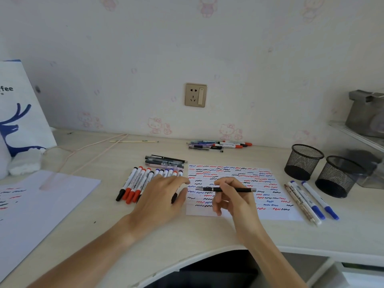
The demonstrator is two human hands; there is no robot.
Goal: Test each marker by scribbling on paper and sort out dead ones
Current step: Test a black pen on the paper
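The left hand [161, 196] is lying palm down, fingers straight and spread, its grip open, pressing on the near ends of a row of markers [143, 180] laid side by side on the table [104, 229]; about a dozen caps are showing, red, black and blue, though the hand is hiding some so the count is uncertain. Just beyond that row, four dark pens [166, 161] are lying crosswise. To the right, the right hand [230, 196] is hovering over the scribble paper [276, 213], its thumb and curled fingers gripping a black pen [226, 189] by the middle; the pen is lying level, tip pointing left toward the left hand's fingertips. The sheet is covered in rows of red, blue and black squiggles. At the far edge by the wall, a small heap of markers [220, 144] is resting. Right of the paper, four pens [311, 200] are lying side by side, two of them blue-capped. Beyond these, two black mesh cups [303, 161] are standing close together
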